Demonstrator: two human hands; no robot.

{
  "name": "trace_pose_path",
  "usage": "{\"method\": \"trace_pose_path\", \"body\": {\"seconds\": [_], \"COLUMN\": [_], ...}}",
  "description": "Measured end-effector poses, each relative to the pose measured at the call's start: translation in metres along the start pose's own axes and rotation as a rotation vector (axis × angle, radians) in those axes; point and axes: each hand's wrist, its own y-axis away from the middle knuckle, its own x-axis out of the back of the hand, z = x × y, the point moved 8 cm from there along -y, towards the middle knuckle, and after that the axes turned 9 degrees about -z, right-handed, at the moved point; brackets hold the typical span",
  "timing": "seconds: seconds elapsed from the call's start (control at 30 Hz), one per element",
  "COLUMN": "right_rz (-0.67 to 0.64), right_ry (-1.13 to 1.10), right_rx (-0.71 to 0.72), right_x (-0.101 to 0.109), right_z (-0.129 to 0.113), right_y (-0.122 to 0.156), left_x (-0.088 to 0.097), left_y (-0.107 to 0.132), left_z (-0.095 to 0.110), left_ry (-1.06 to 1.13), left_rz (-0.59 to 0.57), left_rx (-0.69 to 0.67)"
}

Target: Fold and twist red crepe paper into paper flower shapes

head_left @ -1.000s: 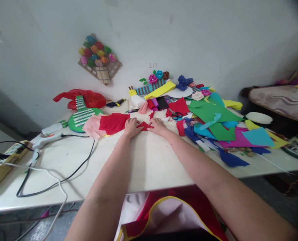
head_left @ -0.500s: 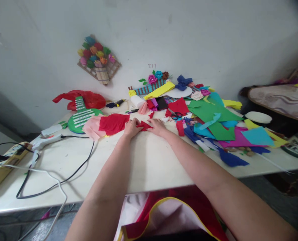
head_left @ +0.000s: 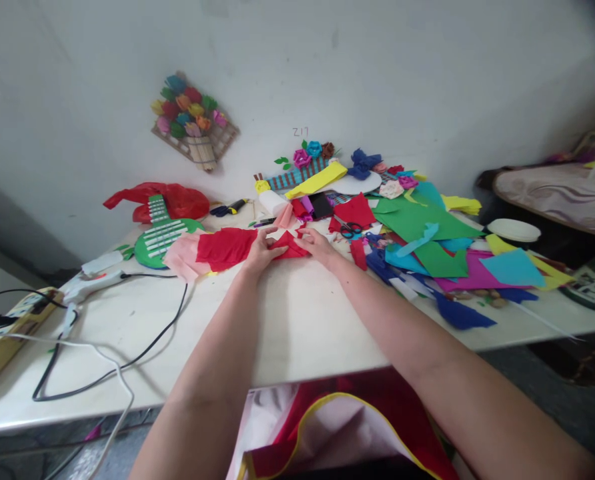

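A small folded piece of red crepe paper [head_left: 289, 245] lies on the table between my hands, its top rising to a point. My left hand [head_left: 261, 255] grips its left side, the thumb reaching across the front. At the right edge, my right hand [head_left: 318, 247] holds the same piece with its fingertips. A larger red crepe sheet [head_left: 226, 248] spreads out just left of my left hand, partly over pink crepe paper [head_left: 183, 256]. Scissors with dark handles [head_left: 350, 229] rest beyond my right hand, beside another red scrap [head_left: 358, 254].
Green paper [head_left: 427, 220], blue scraps and other coloured paper are heaped on the right. On the left are a green guitar-shaped craft [head_left: 165, 239], a glue gun [head_left: 90, 285], a black cable [head_left: 165, 327] and a power strip [head_left: 15, 333]. A red plastic bag [head_left: 177, 199] lies near the wall.
The red piece between my hands now stands up more and shows a larger face. My left thumb and fingers have spread wider around it, while the right hand has shifted only slightly.
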Motion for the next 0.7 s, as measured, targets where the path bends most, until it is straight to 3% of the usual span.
{"method": "trace_pose_path", "body": {"seconds": [0.2, 0.43, 0.7], "right_rz": [-0.118, -0.028, -0.026], "right_ry": [-0.175, -0.316, -0.342], "right_rx": [-0.083, -0.045, 0.012], "right_x": [-0.016, -0.006, -0.005], "right_z": [0.004, 0.014, 0.013], "right_y": [0.001, -0.009, -0.011], "left_x": [-0.011, 0.004, -0.015], "left_y": [0.001, 0.0, 0.006], "left_z": [0.003, -0.013, -0.007], "left_ry": [0.082, 0.364, 0.331], "left_rz": [-0.048, 0.115, -0.139], "left_rx": [0.046, 0.135, 0.164]}}
